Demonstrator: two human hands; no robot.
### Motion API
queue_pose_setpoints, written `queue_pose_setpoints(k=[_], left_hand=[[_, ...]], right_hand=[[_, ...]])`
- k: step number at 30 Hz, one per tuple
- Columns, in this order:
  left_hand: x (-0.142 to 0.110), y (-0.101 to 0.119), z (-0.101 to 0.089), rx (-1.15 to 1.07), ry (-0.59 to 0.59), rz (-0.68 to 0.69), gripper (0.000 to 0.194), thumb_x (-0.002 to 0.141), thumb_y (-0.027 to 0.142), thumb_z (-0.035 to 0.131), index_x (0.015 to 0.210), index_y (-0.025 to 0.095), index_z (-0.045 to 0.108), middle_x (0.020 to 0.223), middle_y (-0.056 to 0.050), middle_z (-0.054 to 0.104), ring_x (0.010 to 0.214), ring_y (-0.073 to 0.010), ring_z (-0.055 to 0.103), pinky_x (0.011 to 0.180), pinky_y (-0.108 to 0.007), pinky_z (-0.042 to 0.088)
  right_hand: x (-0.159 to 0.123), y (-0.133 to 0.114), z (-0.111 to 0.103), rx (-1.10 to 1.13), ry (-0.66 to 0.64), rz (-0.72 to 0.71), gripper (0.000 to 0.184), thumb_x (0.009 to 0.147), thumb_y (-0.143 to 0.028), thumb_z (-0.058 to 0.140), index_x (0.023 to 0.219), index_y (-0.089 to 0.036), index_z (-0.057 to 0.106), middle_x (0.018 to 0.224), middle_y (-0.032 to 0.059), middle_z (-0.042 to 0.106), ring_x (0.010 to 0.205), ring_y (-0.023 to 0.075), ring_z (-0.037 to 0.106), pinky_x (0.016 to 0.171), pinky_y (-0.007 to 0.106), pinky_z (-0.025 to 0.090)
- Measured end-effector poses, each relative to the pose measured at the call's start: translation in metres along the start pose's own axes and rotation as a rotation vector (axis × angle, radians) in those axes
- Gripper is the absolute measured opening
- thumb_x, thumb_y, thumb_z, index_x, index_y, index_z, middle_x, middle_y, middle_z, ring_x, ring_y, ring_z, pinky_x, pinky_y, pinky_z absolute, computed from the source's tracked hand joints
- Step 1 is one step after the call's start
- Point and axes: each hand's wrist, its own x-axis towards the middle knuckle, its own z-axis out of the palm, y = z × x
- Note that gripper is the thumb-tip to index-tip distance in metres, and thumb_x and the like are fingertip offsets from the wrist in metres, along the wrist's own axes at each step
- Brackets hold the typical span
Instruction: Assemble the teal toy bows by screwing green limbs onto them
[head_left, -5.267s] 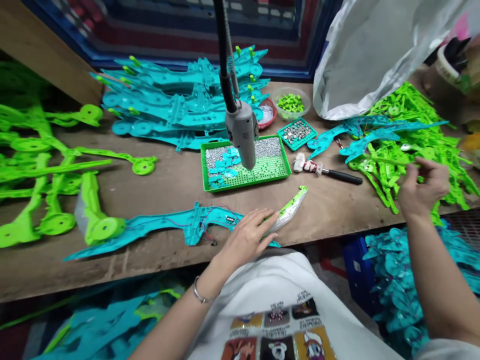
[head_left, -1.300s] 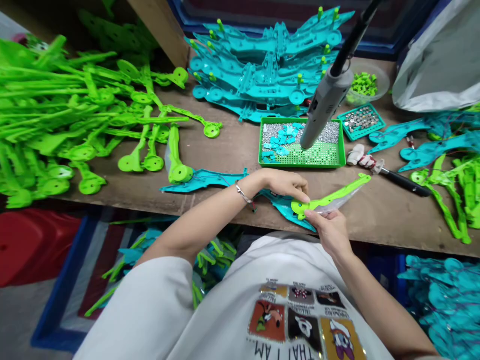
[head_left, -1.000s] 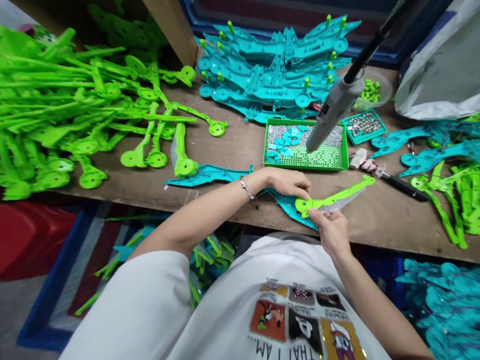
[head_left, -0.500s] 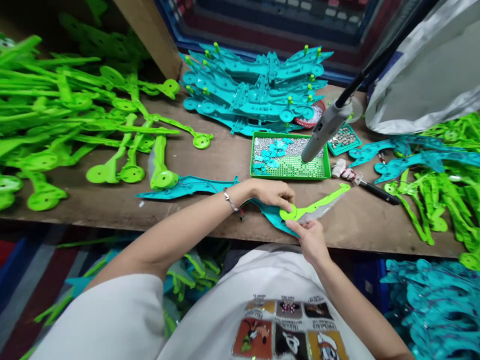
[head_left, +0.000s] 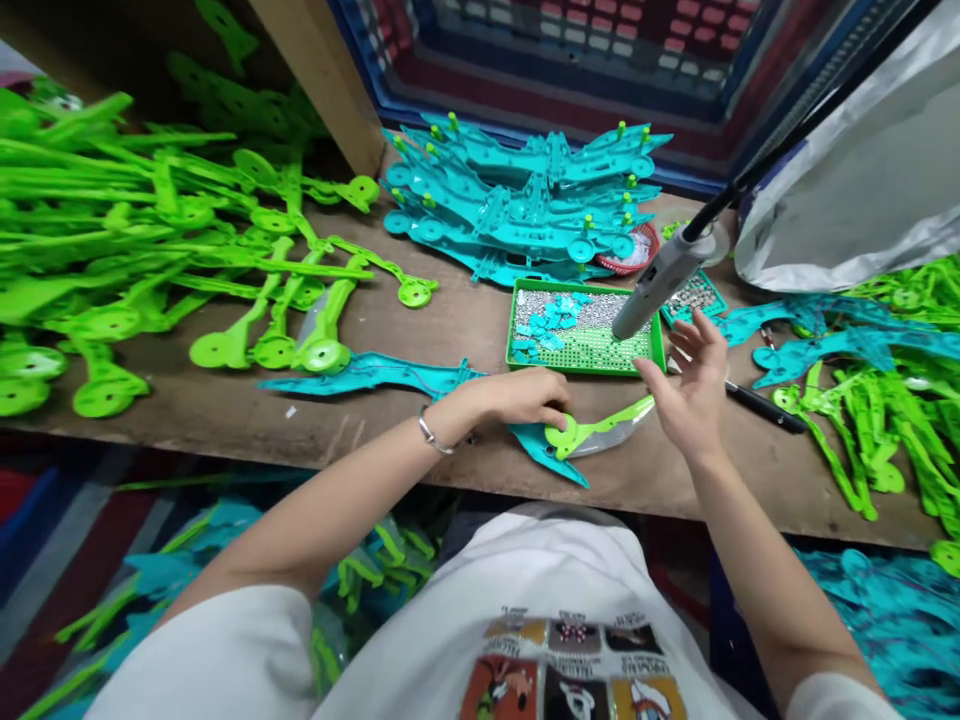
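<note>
My left hand [head_left: 526, 398] has its fingers curled down onto the round end of a lime-green plastic arm [head_left: 596, 430], pressing it against a long turquoise plastic piece [head_left: 390, 370]. A clear film strip lies along the arm. Part of the turquoise piece is hidden beneath my left hand and wrist. My right hand [head_left: 694, 390] is raised, fingers spread and holding nothing, beyond the arm's far end. Just above and left of it hangs a grey electric screwdriver [head_left: 654, 282], its tip over a green tray [head_left: 589, 367] of small metal screws and turquoise bits. Another lime-green arm [head_left: 326, 330] rests at the turquoise piece's left end.
Lime-green arms [head_left: 90, 250] are heaped at left, more [head_left: 862, 440] at right. Turquoise pieces [head_left: 517, 200] are stacked at the back. A small turquoise basket [head_left: 694, 295] of metal parts, a red basket [head_left: 637, 250] and a black-handled tool [head_left: 765, 408] lie right of centre.
My right hand has let go of the green arm and risen up and right, opening. My left hand stays on the arm's round end. The view has shifted slightly.
</note>
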Motion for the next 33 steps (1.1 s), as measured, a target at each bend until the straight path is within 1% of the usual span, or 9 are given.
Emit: queue_pose_setpoints(k=[2, 5, 8, 10, 14, 19, 22, 26, 33], left_hand=[[-0.011, 0.013, 0.015, 0.139, 0.205, -0.057, 0.027, 0.099, 0.037, 0.059, 0.110, 0.017, 0.074, 0.105, -0.010, 0.070, 0.099, -0.0214, 0.065, 0.087, -0.030, 0.047], [-0.031, 0.035, 0.049, 0.301, 0.487, -0.167, 0.032, 0.104, 0.034, 0.047, 0.115, 0.014, 0.069, 0.110, -0.013, 0.068, 0.106, -0.0256, 0.063, 0.093, -0.039, 0.048], [-0.045, 0.052, 0.088, 0.351, 0.707, -0.165, 0.035, 0.103, 0.037, 0.050, 0.127, 0.015, 0.065, 0.125, -0.015, 0.068, 0.118, -0.0287, 0.061, 0.102, -0.045, 0.047], [-0.050, 0.055, 0.107, 0.347, 0.783, -0.153, 0.049, 0.100, 0.045, 0.057, 0.139, 0.015, 0.058, 0.138, -0.018, 0.064, 0.130, -0.0318, 0.057, 0.111, -0.051, 0.043], [-0.050, 0.048, 0.124, 0.319, 0.756, -0.187, 0.078, 0.093, 0.061, 0.062, 0.153, 0.014, 0.045, 0.151, -0.021, 0.054, 0.145, -0.0371, 0.046, 0.124, -0.060, 0.028], [-0.047, 0.037, 0.127, 0.280, 0.767, -0.202, 0.080, 0.091, 0.062, 0.065, 0.153, 0.016, 0.046, 0.149, -0.021, 0.057, 0.146, -0.0363, 0.046, 0.125, -0.061, 0.027], [-0.048, 0.034, 0.129, 0.284, 0.777, -0.181, 0.084, 0.088, 0.067, 0.065, 0.152, 0.015, 0.047, 0.149, -0.021, 0.057, 0.145, -0.0354, 0.048, 0.125, -0.060, 0.027], [-0.048, 0.032, 0.130, 0.284, 0.781, -0.172, 0.090, 0.084, 0.072, 0.064, 0.150, 0.012, 0.047, 0.150, -0.021, 0.056, 0.147, -0.0349, 0.046, 0.126, -0.058, 0.026], [-0.048, 0.032, 0.129, 0.281, 0.782, -0.181, 0.089, 0.084, 0.072, 0.064, 0.150, 0.013, 0.048, 0.148, -0.020, 0.058, 0.146, -0.0348, 0.047, 0.126, -0.057, 0.026]], right_hand=[[0.021, -0.005, 0.017, -0.012, -0.089, -0.014, 0.091, 0.066, -0.034, 0.092, 0.144, -0.033, 0.046, 0.133, 0.0073, 0.062, 0.116, 0.0246, 0.065, 0.103, 0.043, 0.052], [0.046, -0.009, 0.037, 0.029, -0.172, -0.022, 0.078, 0.069, -0.035, 0.089, 0.137, -0.030, 0.050, 0.108, 0.0036, 0.070, 0.096, 0.0225, 0.070, 0.092, 0.044, 0.056], [0.058, -0.015, 0.047, 0.076, -0.229, -0.082, 0.060, 0.075, -0.031, 0.081, 0.129, -0.028, 0.056, 0.102, 0.0036, 0.072, 0.091, 0.0218, 0.070, 0.085, 0.044, 0.056], [0.060, -0.021, 0.050, 0.134, -0.261, -0.115, 0.052, 0.078, -0.030, 0.075, 0.127, -0.027, 0.059, 0.103, 0.0042, 0.071, 0.089, 0.0214, 0.070, 0.082, 0.044, 0.056], [0.053, -0.024, 0.059, 0.276, -0.219, -0.104, 0.039, 0.081, -0.036, 0.071, 0.118, -0.026, 0.065, 0.085, 0.0002, 0.068, 0.074, 0.0175, 0.067, 0.071, 0.038, 0.055], [0.043, -0.004, 0.078, 0.291, -0.053, -0.003, 0.035, 0.079, -0.050, 0.077, 0.101, -0.026, 0.065, 0.063, -0.0054, 0.055, 0.053, 0.0143, 0.057, 0.057, 0.033, 0.049], [0.041, 0.005, 0.085, 0.310, -0.049, 0.020, 0.036, 0.081, -0.056, 0.073, 0.099, -0.026, 0.062, 0.060, -0.0060, 0.052, 0.052, 0.0153, 0.057, 0.058, 0.034, 0.050], [0.040, 0.008, 0.090, 0.332, -0.054, 0.024, 0.033, 0.080, -0.052, 0.073, 0.098, -0.027, 0.062, 0.058, -0.0065, 0.053, 0.050, 0.0151, 0.056, 0.057, 0.033, 0.050], [0.040, 0.009, 0.094, 0.306, -0.035, 0.060, 0.033, 0.078, -0.052, 0.074, 0.096, -0.027, 0.062, 0.058, -0.0063, 0.054, 0.049, 0.0154, 0.055, 0.055, 0.034, 0.050]])
